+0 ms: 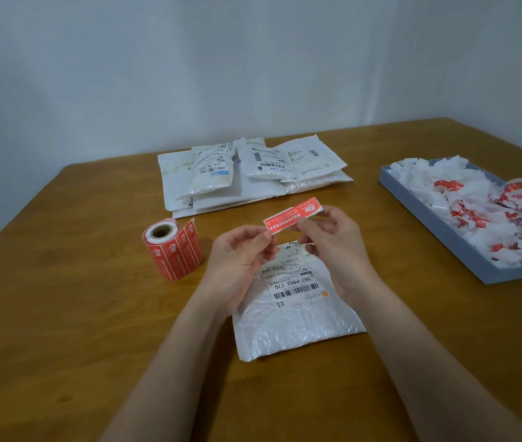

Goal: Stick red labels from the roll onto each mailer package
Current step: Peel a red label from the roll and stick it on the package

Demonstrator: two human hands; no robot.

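A single red label (294, 215) on its white backing is held in the air above a white bubble mailer (291, 314) lying flat in front of me. My left hand (240, 260) pinches the label's left end. My right hand (333, 247) pinches it near the middle, thumb on top. The mailer carries a white shipping label with barcodes near its far end. The roll of red labels (173, 248) stands on the table to the left of my hands, a loose end curling off it.
A pile of several white mailers (247, 173) lies at the back middle of the wooden table (62, 314). A grey tray (438, 231) at the right holds crumpled white backing paper and red scraps. A wall runs behind the table.
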